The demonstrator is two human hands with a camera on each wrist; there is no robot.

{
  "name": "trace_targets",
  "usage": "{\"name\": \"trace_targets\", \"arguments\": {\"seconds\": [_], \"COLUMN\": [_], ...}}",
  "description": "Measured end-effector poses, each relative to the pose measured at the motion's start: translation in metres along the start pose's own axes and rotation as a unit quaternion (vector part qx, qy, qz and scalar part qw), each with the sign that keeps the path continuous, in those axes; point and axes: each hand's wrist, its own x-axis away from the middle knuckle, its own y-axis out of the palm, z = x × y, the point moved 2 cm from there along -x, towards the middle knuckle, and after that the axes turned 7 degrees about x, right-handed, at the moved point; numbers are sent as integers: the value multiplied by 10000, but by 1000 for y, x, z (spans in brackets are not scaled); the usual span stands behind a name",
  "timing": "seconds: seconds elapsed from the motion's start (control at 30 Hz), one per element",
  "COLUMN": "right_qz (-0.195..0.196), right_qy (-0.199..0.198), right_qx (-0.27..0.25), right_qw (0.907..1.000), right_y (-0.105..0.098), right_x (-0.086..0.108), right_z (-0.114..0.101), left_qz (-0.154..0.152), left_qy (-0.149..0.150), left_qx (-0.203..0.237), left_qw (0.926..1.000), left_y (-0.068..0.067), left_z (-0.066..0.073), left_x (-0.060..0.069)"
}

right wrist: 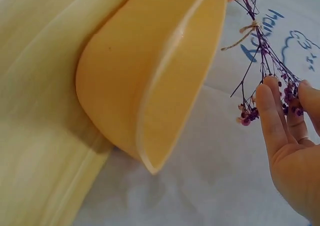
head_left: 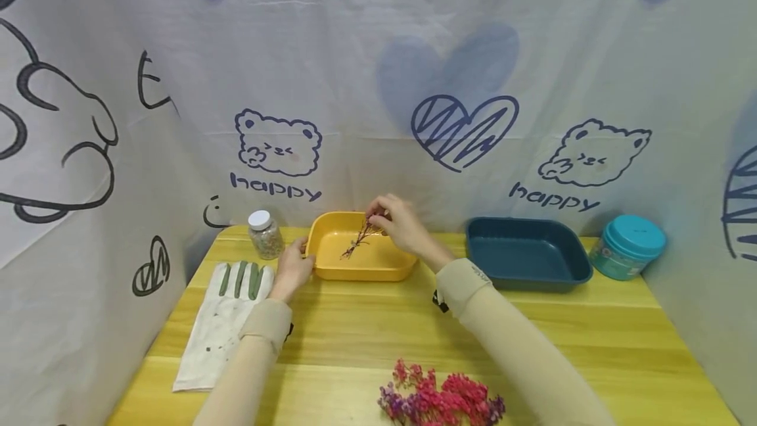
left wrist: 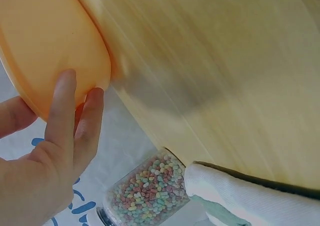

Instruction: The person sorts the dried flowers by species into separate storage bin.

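Note:
My left hand (head_left: 294, 267) grips the left end of a yellow tray (head_left: 361, 273), fingers against its outer wall and the thumb at the rim in the left wrist view. Over the tray, my right hand (head_left: 399, 221) pinches a small bunch of purple dried flowers (right wrist: 290, 93) by the blossom end. Its thin stems point down to the left in the head view, tied with twine (right wrist: 245, 38). Whether the stem tips touch the tray bottom I cannot tell. Pink and purple dried flowers (head_left: 443, 400) lie at the table's front edge.
A jar of colored pebbles (head_left: 267, 242) with a white lid and a white-green work glove (head_left: 221, 321) lie left of the tray. At right are a dark blue tray (head_left: 526, 252) and a turquoise-lidded tub (head_left: 628, 247). Printed cloth walls (head_left: 378, 169) enclose the wooden table (head_left: 355, 340).

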Motion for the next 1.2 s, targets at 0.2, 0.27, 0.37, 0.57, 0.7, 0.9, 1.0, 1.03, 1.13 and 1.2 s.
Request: {"name": "trace_targets", "arguments": {"seconds": [0.2,0.27,0.37,0.57,0.7,0.9,1.0,1.03,1.13,1.2], "right_qz": [-58,-125,-262,-429,-531,-679,-750,-778,-854,-915], "right_qy": [-287,-388,-410,-272,-173,-120,-185,-225,-315,-368], "right_qx": [696,892,1215,1472,1467,1295,1157,1115,1010,925], "right_qw": [9971,9952,9914,9878,9876,9892,9903,9905,9907,9908], "right_y": [24,31,40,55,63,74,79,81,85,87], "right_x": [-13,-17,-21,-26,-30,-34,-35,-36,-36,-36], "right_z": [0,-2,-5,-3,0,5,5,5,5,4], "left_qz": [28,44,44,60,79,124,138,133,114,108], "left_qy": [-9,11,49,119,138,182,190,199,170,180], "left_qx": [-96,-112,-128,-175,-157,-310,-376,-394,-405,-440], "left_qw": [9999,9999,9999,9998,9998,9993,9990,9989,9990,9988], "left_y": [-3,-4,-5,-2,-1,2,2,2,2,2], "left_z": [1,1,1,3,3,4,4,3,2,1], "left_x": [3,3,3,3,3,3,3,4,4,4]}}
